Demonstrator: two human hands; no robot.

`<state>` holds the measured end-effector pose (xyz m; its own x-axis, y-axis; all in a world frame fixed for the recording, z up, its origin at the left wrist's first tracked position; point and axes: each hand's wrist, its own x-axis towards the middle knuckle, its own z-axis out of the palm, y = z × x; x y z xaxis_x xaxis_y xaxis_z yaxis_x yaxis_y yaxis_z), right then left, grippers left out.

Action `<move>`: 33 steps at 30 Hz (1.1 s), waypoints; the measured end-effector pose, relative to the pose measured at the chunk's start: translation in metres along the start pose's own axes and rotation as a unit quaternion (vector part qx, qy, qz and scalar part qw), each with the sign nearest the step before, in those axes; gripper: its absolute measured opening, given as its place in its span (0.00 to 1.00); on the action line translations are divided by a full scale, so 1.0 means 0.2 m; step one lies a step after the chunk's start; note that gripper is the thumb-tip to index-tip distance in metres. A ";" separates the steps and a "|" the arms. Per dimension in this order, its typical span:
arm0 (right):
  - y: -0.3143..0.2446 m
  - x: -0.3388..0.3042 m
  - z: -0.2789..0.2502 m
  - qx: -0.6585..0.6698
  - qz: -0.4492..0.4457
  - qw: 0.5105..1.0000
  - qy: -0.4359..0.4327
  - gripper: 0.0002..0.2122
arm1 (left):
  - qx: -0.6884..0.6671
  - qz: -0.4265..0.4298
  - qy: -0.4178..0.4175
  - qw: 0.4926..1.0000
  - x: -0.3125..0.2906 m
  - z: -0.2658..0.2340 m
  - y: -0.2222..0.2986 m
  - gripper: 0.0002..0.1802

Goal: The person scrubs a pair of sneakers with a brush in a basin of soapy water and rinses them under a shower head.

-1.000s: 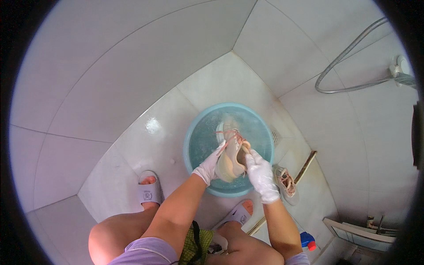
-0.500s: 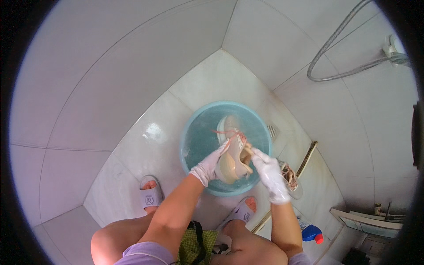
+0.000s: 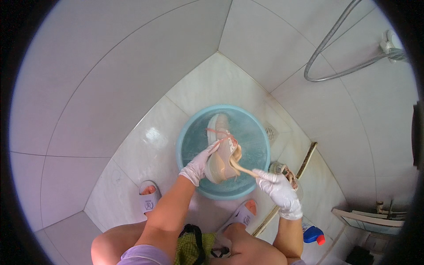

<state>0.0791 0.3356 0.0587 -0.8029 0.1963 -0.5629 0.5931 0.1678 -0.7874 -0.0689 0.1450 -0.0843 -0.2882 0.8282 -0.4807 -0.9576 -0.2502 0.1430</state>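
A pale pink-beige sneaker (image 3: 219,161) with coral laces (image 3: 223,134) is tilted over a light blue basin (image 3: 179,152), its toe toward the far side. My left hand (image 3: 199,165), in a white glove, grips the shoe's left side near the laces. My right hand (image 3: 277,191), gloved too, is closed on the end of a slim tan handle (image 3: 244,169). The handle's other end goes into the shoe's opening, so what sits there is hidden. Water with some foam (image 3: 249,141) lies in the basin.
A second sneaker (image 3: 286,174) rests right of the basin, beside a raised floor strip (image 3: 304,161). A floor drain (image 3: 270,131) is near the basin. A blue bottle with a red cap (image 3: 312,234) lies at lower right. A shower hose (image 3: 324,48) hangs along the right wall.
My right hand has drawn back right and toward me, and more of the tan handle shows outside the shoe. The shoe and my left hand appear slightly farther left.
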 end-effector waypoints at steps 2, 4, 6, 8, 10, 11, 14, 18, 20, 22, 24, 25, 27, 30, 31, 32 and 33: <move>0.00 0.09 0.09 -0.084 0.019 0.993 0.079 0.17 | 0.013 -0.020 0.027 0.999 -0.01 0.07 -0.05 0.29; -0.03 0.30 0.19 -0.190 0.086 0.969 0.130 0.19 | 0.102 0.070 0.072 0.990 0.04 0.11 -0.13 0.27; 0.11 0.29 0.12 -0.062 0.027 0.993 0.095 0.19 | 0.069 0.041 0.067 0.994 0.03 0.11 -0.09 0.27; -0.03 0.13 0.06 -0.014 0.058 0.998 0.009 0.18 | 0.055 0.041 0.069 0.995 -0.02 0.05 0.00 0.27; 0.00 0.13 0.02 -0.002 0.068 0.998 0.001 0.18 | 0.055 0.038 0.037 0.997 -0.02 0.05 0.02 0.27; 0.00 0.13 0.02 0.003 0.080 0.997 0.000 0.19 | 0.049 0.031 0.021 0.998 -0.02 0.04 0.01 0.27; 0.11 0.32 0.12 -0.031 0.057 0.995 0.079 0.18 | 0.030 0.018 0.041 0.999 0.07 0.06 -0.12 0.28; 0.11 0.14 0.03 -0.027 0.033 0.999 -0.016 0.18 | 0.079 0.027 0.088 0.993 0.03 -0.06 0.01 0.29; 0.12 0.12 0.06 0.003 0.028 1.000 -0.004 0.17 | 0.094 0.048 0.072 0.992 0.05 -0.04 -0.01 0.29; 0.09 0.28 0.13 -0.086 0.071 0.992 0.058 0.17 | 0.112 0.040 0.087 0.989 0.06 0.02 -0.05 0.28; 0.20 0.38 0.14 -0.132 0.054 0.986 0.090 0.17 | 0.135 0.010 0.133 0.982 0.05 0.14 -0.08 0.28; 0.18 0.32 0.15 -0.099 0.039 0.993 0.060 0.18 | 0.132 0.026 0.129 0.982 0.03 0.11 -0.05 0.28; 0.11 0.15 0.10 -0.033 0.016 0.999 -0.001 0.19 | 0.127 0.054 0.121 0.983 0.00 -0.01 0.00 0.27; 0.16 0.17 0.10 -0.027 0.033 0.999 0.020 0.19 | 0.067 0.031 0.070 0.995 0.02 -0.04 -0.04 0.26; 0.10 0.24 0.14 -0.031 0.027 0.998 0.057 0.18 | 0.078 0.021 0.075 0.994 0.05 -0.04 -0.07 0.26; -0.02 0.31 0.18 -0.146 0.161 0.973 0.083 0.19 | 0.089 0.014 0.079 0.993 0.07 -0.03 -0.11 0.26; 0.06 0.31 0.19 -0.096 0.106 0.986 0.089 0.19 | 0.099 0.008 0.084 0.991 0.09 -0.03 -0.13 0.26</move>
<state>0.0339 0.3134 0.0045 -0.6462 0.4105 -0.6434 0.7608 0.2802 -0.5854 -0.0481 0.1637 -0.1009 -0.3146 0.7258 -0.6118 -0.9392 -0.1448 0.3112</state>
